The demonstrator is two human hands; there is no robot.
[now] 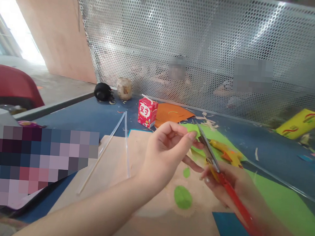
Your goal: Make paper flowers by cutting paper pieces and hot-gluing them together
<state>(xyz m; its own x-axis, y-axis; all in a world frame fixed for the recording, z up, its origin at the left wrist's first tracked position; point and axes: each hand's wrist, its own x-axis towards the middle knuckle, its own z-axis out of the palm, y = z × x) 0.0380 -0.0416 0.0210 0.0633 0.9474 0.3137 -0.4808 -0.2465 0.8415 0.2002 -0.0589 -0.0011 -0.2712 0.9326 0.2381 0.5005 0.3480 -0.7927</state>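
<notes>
My left hand (164, 147) is raised over the beige sheet (152, 227), with thumb and forefinger pinched on a small bit of green paper (193, 132). A pair of scissors (239, 204) with red handles is gripped in my right hand (230, 179). Their blades point up and away, close beside the left fingertips; how far apart the blades are is unclear. Below the hands, a green paper oval (183, 197) and a smaller green paper piece (186, 172) lie on the beige sheet. Behind the scissors is a yellow glue gun (224, 150), resting on bright green paper.
A red drink carton (147, 113) stands near orange paper (172, 113). Thin clear sticks (127, 148) lie on the left. At the back are a jar (124, 88) and a black round object (102, 92). A yellow packet (298, 124) sits right, before a perforated metal panel (163, 35).
</notes>
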